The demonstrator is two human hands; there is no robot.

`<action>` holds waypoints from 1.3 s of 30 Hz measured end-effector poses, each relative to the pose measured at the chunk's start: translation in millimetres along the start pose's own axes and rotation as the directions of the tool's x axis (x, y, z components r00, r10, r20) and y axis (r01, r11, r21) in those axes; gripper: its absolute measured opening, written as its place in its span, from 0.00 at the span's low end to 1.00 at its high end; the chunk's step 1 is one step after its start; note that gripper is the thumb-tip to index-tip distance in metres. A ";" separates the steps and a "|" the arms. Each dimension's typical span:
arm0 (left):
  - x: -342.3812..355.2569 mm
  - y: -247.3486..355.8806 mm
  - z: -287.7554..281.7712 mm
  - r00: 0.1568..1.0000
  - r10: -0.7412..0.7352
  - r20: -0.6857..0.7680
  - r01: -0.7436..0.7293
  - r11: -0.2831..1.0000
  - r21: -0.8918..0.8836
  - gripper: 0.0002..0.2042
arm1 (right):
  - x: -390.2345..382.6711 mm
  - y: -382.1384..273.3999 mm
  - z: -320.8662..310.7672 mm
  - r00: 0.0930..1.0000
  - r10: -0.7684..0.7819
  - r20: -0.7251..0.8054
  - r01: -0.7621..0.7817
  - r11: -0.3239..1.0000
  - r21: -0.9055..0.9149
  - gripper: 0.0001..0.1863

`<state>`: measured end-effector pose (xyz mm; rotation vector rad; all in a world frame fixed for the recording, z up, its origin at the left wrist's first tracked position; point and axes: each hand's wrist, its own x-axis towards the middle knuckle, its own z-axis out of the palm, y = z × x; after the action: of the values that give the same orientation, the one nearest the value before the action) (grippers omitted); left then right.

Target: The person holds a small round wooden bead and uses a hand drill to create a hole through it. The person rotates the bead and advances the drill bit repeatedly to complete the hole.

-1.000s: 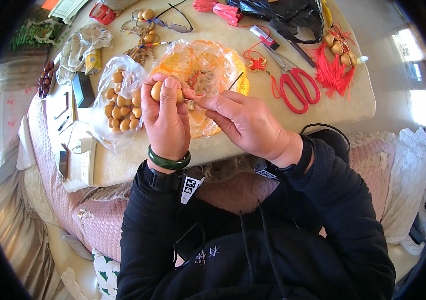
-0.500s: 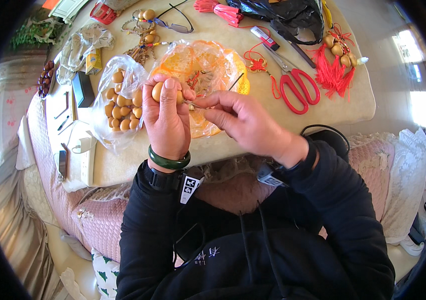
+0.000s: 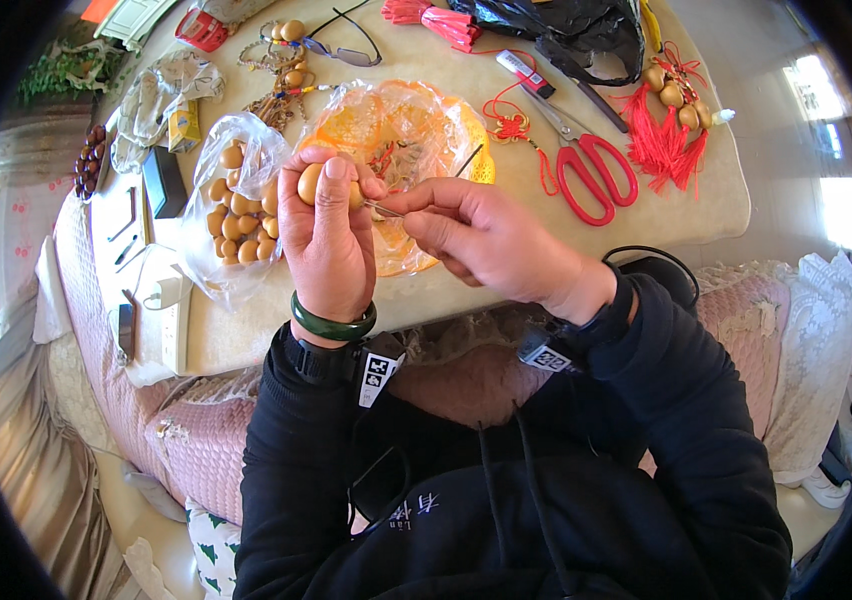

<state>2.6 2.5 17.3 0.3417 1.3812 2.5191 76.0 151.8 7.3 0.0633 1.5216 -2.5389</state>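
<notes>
Above the bench, the left hand is closed around a small brown gourd, long axis roughly sideways. The right hand, to its right, pinches a thin pin pointing at the gourd's right end; contact is unclear.

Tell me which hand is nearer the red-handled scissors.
Right. The right hand is left of the red-handled scissors, slightly nearer the person's body; the left hand is farther off leftward.
</notes>
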 end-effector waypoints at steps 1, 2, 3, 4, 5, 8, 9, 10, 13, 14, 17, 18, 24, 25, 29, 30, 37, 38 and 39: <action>-0.1 0.2 0.1 1.000 -0.002 -0.014 0.002 1.000 0.013 0.06 | 2.6 2.8 4.1 0.948 -0.319 0.012 0.299 0.873 -0.385 0.13; -0.2 0.3 0.2 0.999 -0.009 -0.036 0.010 1.000 0.025 0.06 | 1.8 2.8 4.6 0.882 -0.463 0.094 0.422 0.682 -0.597 0.13; -0.4 0.3 0.3 1.000 0.000 -0.024 0.000 1.000 0.023 0.06 | 2.2 4.1 6.3 0.824 -0.555 0.115 0.477 0.571 -0.668 0.13; -0.6 0.4 0.5 1.000 0.004 -0.017 -0.003 1.000 0.020 0.06 | 1.0 4.8 6.9 0.842 -0.533 0.083 0.453 0.615 -0.646 0.12; -0.8 0.3 0.7 1.000 0.004 -0.013 -0.003 1.000 0.017 0.06 | 0.6 4.7 6.6 0.867 -0.486 0.105 0.437 0.644 -0.627 0.12; -1.6 0.0 1.0 0.999 0.024 0.030 -0.023 1.000 -0.013 0.06 | 1.3 7.0 6.9 0.991 0.122 -0.061 -0.119 0.992 0.042 0.13; -1.8 -0.2 1.2 1.000 0.012 0.011 -0.012 1.000 -0.010 0.06 | 1.1 5.8 5.4 0.996 0.079 -0.034 -0.079 0.997 0.014 0.13; -1.8 -0.3 1.2 1.000 0.005 0.002 -0.005 1.000 -0.013 0.07 | 3.0 7.5 7.2 0.983 -0.180 -0.045 0.165 0.960 -0.226 0.12; -1.8 -0.9 1.3 1.000 -0.009 -0.011 0.009 1.000 -0.004 0.07 | 4.4 6.2 6.5 0.865 -0.498 0.060 0.435 0.686 -0.583 0.12; -1.7 -1.0 1.3 1.000 -0.013 -0.012 0.013 1.000 0.003 0.07 | 3.0 3.5 3.3 0.894 -0.442 0.067 0.399 0.722 -0.566 0.12; -1.7 -1.2 1.1 1.000 0.000 0.014 0.000 1.000 -0.017 0.07 | -0.1 -0.2 -2.0 0.994 0.109 0.013 -0.109 0.994 -0.009 0.12; -1.8 -1.2 1.0 1.000 -0.003 0.012 0.003 1.000 -0.022 0.07 | -0.5 -0.8 -3.1 0.982 0.185 0.025 -0.186 0.983 0.010 0.12; -2.4 -1.0 0.6 0.999 -0.040 -0.022 0.040 0.999 -0.021 0.07 | 6.2 9.1 7.1 0.888 -0.459 0.037 0.413 0.758 -0.504 0.11; -2.5 -1.0 0.6 0.999 -0.039 -0.022 0.038 0.999 -0.021 0.07 | 5.8 9.4 7.0 0.911 -0.413 0.018 0.378 0.815 -0.440 0.10; -2.7 -1.1 0.6 0.999 -0.009 0.034 0.010 1.000 -0.022 0.07 | -0.1 3.4 -1.0 0.985 0.174 0.014 -0.174 0.975 0.138 0.11; -2.8 -1.1 0.6 1.000 -0.013 0.025 0.013 1.000 -0.013 0.07 | -1.5 2.0 -1.6 0.987 0.160 0.029 -0.161 0.984 0.080 0.11; -3.2 -1.2 1.9 0.999 -0.040 -0.001 0.040 0.999 0.017 0.07 | -1.7 2.5 8.7 0.945 -0.326 -0.002 0.294 0.855 -0.427 0.11; -3.4 -1.2 2.2 0.999 -0.040 -0.010 0.040 0.999 0.021 0.07 | -2.3 0.1 6.8 0.978 -0.207 0.008 0.199 0.928 -0.317 0.11; -3.7 -1.2 2.5 0.999 -0.031 0.011 0.031 0.999 0.007 0.07 | -3.0 -2.0 4.8 0.998 -0.062 -0.017 0.060 0.992 -0.108 0.11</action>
<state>7.0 3.9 17.4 0.3325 1.3811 2.4844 78.9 148.9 11.6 0.0289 1.6897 -2.5051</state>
